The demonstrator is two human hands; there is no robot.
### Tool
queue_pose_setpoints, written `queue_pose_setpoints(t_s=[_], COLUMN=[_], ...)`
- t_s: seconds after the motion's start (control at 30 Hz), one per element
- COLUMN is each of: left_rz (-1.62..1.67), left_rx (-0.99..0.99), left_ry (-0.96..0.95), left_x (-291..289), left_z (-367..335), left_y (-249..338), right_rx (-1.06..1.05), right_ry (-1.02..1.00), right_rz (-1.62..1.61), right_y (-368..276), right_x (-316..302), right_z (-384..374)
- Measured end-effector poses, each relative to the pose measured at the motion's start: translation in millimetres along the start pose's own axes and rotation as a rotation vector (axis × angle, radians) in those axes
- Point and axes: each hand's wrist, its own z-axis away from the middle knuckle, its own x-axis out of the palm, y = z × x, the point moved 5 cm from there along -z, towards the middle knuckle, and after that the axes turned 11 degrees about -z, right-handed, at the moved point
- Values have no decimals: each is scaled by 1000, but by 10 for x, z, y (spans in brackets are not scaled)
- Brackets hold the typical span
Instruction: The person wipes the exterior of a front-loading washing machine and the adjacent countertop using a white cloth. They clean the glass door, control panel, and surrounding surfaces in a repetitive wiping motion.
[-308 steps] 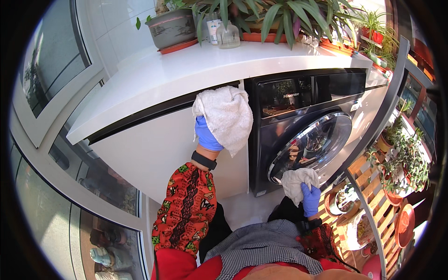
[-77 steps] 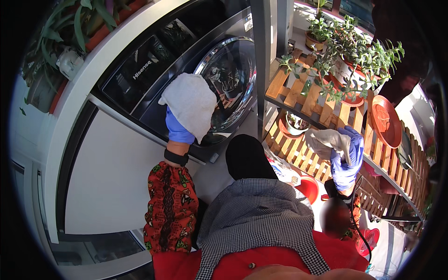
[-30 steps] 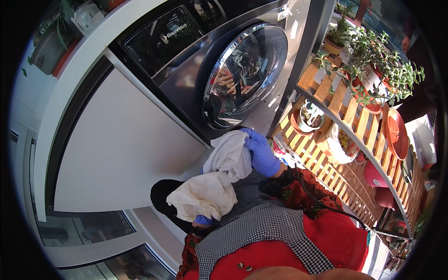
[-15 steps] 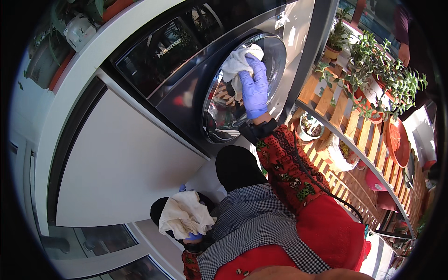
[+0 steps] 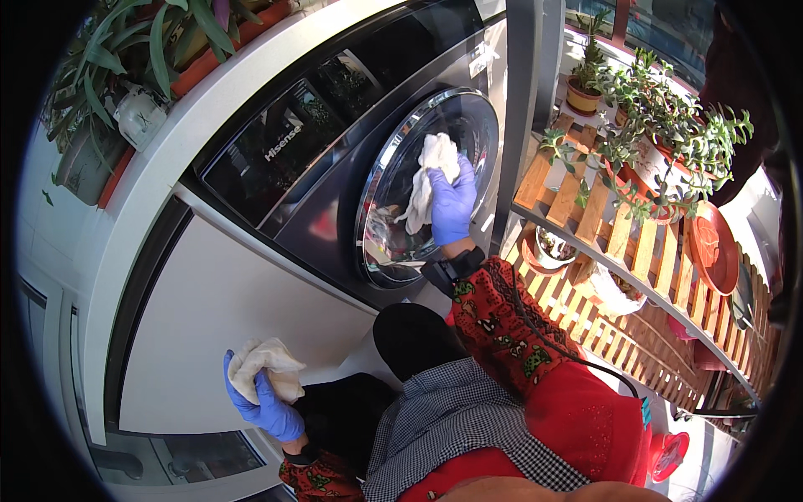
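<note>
My right hand (image 5: 452,203), in a blue-violet glove, grips a white cloth (image 5: 434,165) at the round glass door (image 5: 393,209) of a dark front-loading washing machine (image 5: 309,188). The cloth hangs bunched from the fingers over the glass; whether it presses on the door I cannot tell. Lower left, my left hand (image 5: 272,410), gloved the same way, has its thumb and fingers around a second, cream-white cloth (image 5: 266,368). That cloth is in front of the white cabinet panel (image 5: 226,293), above my dark-clothed knee.
On the right stands a slatted wooden shelf (image 5: 585,205) with a leafy potted plant (image 5: 661,159) and an orange-red dish (image 5: 713,251). A metal post (image 5: 525,109) rises beside the washer. More potted plants (image 5: 159,42) line the white countertop (image 5: 142,192).
My left hand has lifted its cloth up and left, away from my lap. My right hand and its cloth have shifted lower on the glass door. The view has tilted slightly.
</note>
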Motion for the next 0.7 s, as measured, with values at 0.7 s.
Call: queue_pose_setpoints(t_s=[0.7], left_rz=[-688], left_rx=[769], left_ry=[185], left_x=[-449], left_z=[-2220], left_y=[956], right_rx=[-372], right_ry=[146], right_rz=[557], right_y=[244], right_x=[-513], right_z=[-680])
